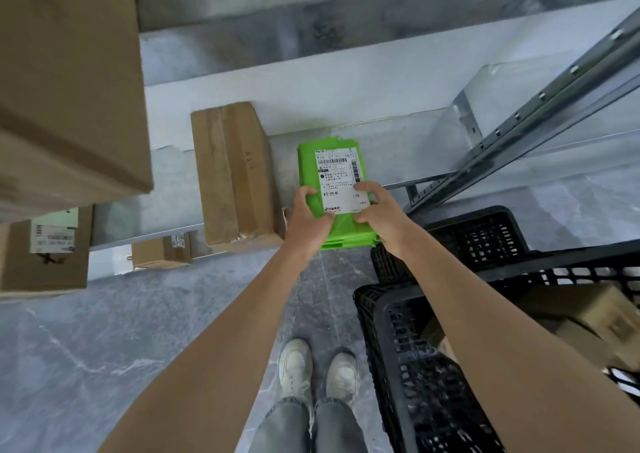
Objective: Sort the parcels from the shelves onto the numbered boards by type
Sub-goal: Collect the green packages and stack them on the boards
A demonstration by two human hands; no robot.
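Green plastic parcel (332,175), label up, sits at the low shelf's (398,147) front edge, long axis running straight away from the person. Left hand (306,217) and right hand (375,210) both curl round its near end. Tall cardboard box (235,172) lies just left, black crates (485,231) close on the right.

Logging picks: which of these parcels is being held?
The green plastic mailer with the white label, gripped by the left hand and right hand. The others, like the tall cardboard box beside it, are brown and untouched.
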